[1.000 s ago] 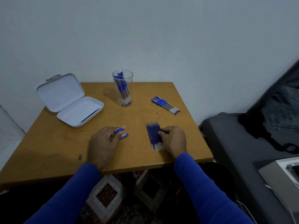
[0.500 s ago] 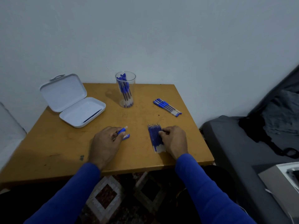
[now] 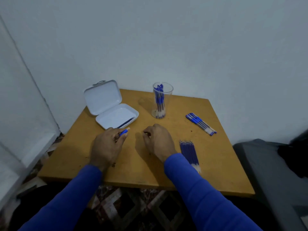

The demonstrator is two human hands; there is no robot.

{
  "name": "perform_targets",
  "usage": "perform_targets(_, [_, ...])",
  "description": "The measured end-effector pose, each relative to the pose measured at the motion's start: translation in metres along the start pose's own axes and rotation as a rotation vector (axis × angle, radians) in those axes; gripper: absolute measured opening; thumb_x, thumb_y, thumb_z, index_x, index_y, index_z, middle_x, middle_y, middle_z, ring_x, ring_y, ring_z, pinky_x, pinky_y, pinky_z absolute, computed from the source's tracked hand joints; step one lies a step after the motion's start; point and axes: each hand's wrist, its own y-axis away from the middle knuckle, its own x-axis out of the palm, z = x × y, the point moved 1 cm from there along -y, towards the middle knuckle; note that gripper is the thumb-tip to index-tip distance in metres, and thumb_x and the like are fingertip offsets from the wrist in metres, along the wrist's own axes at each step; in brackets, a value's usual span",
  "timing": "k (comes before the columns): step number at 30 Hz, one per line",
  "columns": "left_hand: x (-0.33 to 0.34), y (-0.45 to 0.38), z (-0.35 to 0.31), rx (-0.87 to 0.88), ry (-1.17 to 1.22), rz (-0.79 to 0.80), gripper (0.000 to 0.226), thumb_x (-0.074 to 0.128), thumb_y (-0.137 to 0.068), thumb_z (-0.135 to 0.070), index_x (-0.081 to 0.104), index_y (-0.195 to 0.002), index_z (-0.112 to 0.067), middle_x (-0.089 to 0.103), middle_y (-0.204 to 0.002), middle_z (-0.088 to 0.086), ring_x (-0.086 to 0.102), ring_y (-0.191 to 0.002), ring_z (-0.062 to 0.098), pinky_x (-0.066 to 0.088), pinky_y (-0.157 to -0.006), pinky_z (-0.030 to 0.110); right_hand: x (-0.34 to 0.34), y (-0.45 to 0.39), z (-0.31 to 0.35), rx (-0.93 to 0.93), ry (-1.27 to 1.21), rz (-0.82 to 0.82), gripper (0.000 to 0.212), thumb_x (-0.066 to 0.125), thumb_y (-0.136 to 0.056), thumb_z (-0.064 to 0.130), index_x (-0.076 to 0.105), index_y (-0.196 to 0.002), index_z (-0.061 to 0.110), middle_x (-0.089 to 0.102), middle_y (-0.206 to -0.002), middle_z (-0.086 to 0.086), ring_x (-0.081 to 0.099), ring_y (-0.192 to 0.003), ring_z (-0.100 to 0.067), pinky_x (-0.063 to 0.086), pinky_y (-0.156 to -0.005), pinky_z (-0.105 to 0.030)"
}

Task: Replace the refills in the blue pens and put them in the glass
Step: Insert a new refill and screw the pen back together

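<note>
Blue plastic with a pale end marks the pen (image 3: 124, 131) that is gripped in the left hand (image 3: 106, 145), only its tip showing past the curled fingers (image 3: 122, 139). The hand is held knuckles-up over the table (image 3: 216, 164), just before the near edge of the white case (image 3: 116, 117), which lies open toward the far left corner with a dark refill seen along its near rim. The right hand (image 3: 158, 140) is held knuckles-up near the middle of the table, its fingers curled inward toward the left hand; whether anything thin is pinched in them cannot be told. Both forearms are covered by blue sleeves (image 3: 200, 194) and are extended from the near edge.

A clear glass (image 3: 162, 100) is stood upright near the far edge, with several blue pens held inside it, caps up. A small group of blue pens (image 3: 200, 123) with clear barrels is laid side by side toward the right edge, angled from far left to near right. A row of dark blue refills (image 3: 189, 152) with pale ends is laid touching one another just right of the right wrist, toward the near right part of the table, tips pointed to the far edge.
</note>
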Motion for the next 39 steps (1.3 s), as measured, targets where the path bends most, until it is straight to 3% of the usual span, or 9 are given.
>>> perform_targets(4, [-0.021, -0.008, 0.028, 0.034, -0.001, -0.072, 0.024, 0.068, -0.095, -0.031, 0.075, -0.107, -0.012, 0.065, -0.082, -0.006, 0.060, -0.075, 0.008, 0.056, -0.070, 0.035, 0.013, -0.037, 0.030, -0.112, 0.024, 0.051, 0.023, 0.055, -0.101, 0.018, 0.075, -0.113, 0.015, 0.064, -0.106, -0.006, 0.058, -0.100, -0.024, 0.055, -0.082, -0.041])
perform_targets(8, [-0.035, -0.014, 0.052, 0.087, -0.023, -0.131, 0.022, 0.069, -0.095, -0.028, 0.075, -0.104, -0.009, 0.066, -0.082, -0.001, 0.060, -0.073, 0.013, 0.055, -0.066, 0.037, 0.019, -0.077, 0.047, -0.209, 0.111, 0.122, 0.031, 0.053, -0.099, 0.004, 0.071, -0.122, 0.017, 0.063, -0.111, -0.007, 0.059, -0.104, -0.025, 0.055, -0.082, -0.039])
perform_targets(15, [-0.038, -0.024, 0.076, 0.062, -0.108, -0.137, 0.019, 0.073, -0.092, -0.020, 0.075, -0.106, -0.007, 0.070, -0.085, 0.004, 0.058, -0.072, 0.013, 0.049, -0.064, 0.027, 0.024, -0.127, 0.073, -0.274, 0.263, 0.374, 0.026, 0.060, -0.097, 0.006, 0.069, -0.120, 0.015, 0.064, -0.117, -0.006, 0.062, -0.105, -0.024, 0.049, -0.079, -0.028])
perform_targets(20, [-0.037, -0.029, 0.082, 0.005, -0.144, -0.087, 0.021, 0.070, -0.095, -0.024, 0.076, -0.109, -0.011, 0.058, -0.077, -0.006, 0.049, -0.067, 0.008, 0.032, -0.058, 0.015, 0.038, -0.144, 0.079, -0.269, 0.292, 0.506, 0.023, 0.069, -0.092, 0.007, 0.071, -0.113, 0.015, 0.069, -0.113, -0.009, 0.064, -0.101, -0.026, 0.057, -0.088, -0.038])
perform_targets(25, [-0.034, -0.026, 0.084, -0.049, -0.138, -0.071, 0.023, 0.065, -0.097, -0.030, 0.075, -0.112, -0.014, 0.060, -0.078, -0.005, 0.053, -0.069, 0.010, 0.040, -0.060, 0.027, 0.043, -0.151, 0.082, -0.304, 0.321, 0.535, 0.023, 0.074, -0.091, 0.013, 0.072, -0.114, 0.013, 0.070, -0.114, -0.009, 0.065, -0.103, -0.025, 0.056, -0.086, -0.033])
perform_targets(29, [-0.034, -0.026, 0.083, -0.066, -0.131, -0.070, 0.023, 0.066, -0.097, -0.030, 0.075, -0.112, -0.015, 0.052, -0.074, -0.010, 0.045, -0.064, 0.002, 0.032, -0.058, 0.019, 0.041, -0.151, 0.081, -0.338, 0.309, 0.532, 0.025, 0.072, -0.094, 0.017, 0.071, -0.118, 0.012, 0.068, -0.118, -0.008, 0.063, -0.108, -0.025, 0.051, -0.087, -0.029])
perform_targets(39, [-0.033, -0.028, 0.079, -0.048, -0.147, -0.064, 0.018, 0.068, -0.095, -0.025, 0.076, -0.104, -0.012, 0.054, -0.074, -0.007, 0.047, -0.065, 0.009, 0.032, -0.056, 0.018, 0.031, -0.142, 0.073, -0.371, 0.261, 0.412, 0.018, 0.064, -0.094, 0.012, 0.070, -0.110, 0.017, 0.064, -0.113, -0.008, 0.062, -0.098, -0.024, 0.058, -0.086, -0.041])
